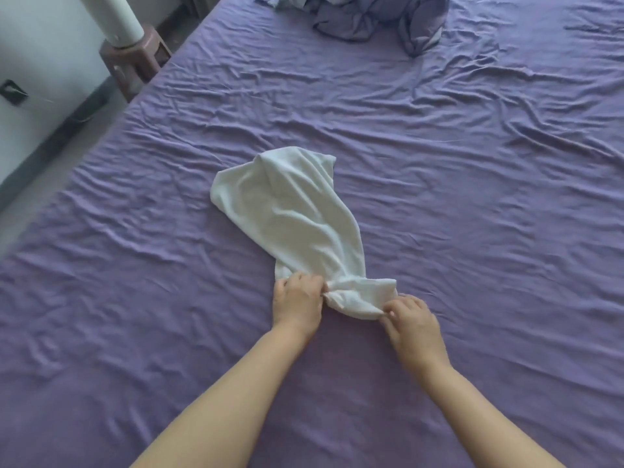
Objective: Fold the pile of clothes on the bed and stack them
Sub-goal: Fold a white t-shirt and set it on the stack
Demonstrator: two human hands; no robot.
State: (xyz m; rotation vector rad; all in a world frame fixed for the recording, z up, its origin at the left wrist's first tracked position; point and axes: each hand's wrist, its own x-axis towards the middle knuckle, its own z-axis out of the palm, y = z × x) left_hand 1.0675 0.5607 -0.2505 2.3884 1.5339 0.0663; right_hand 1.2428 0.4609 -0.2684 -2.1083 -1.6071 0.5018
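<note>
1. A white garment [290, 211] lies mid-bed on the purple sheet [472, 197], bunched at its near end.
2. Both hands pinch that end: left hand [297, 302], right hand [413, 324].
3. A clothes pile [371, 18] sits at the far edge.

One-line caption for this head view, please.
Both hands, left and right, pinch the near edge of a white cloth on a purple bed sheet.

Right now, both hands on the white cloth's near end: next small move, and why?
Probably draw the hands apart to spread the near edge flat. The left hand and right hand both pinch the white cloth where it is bunched narrow, while its far end lies wider on the purple bedsheet. It seems too crumpled to fold yet.
</note>
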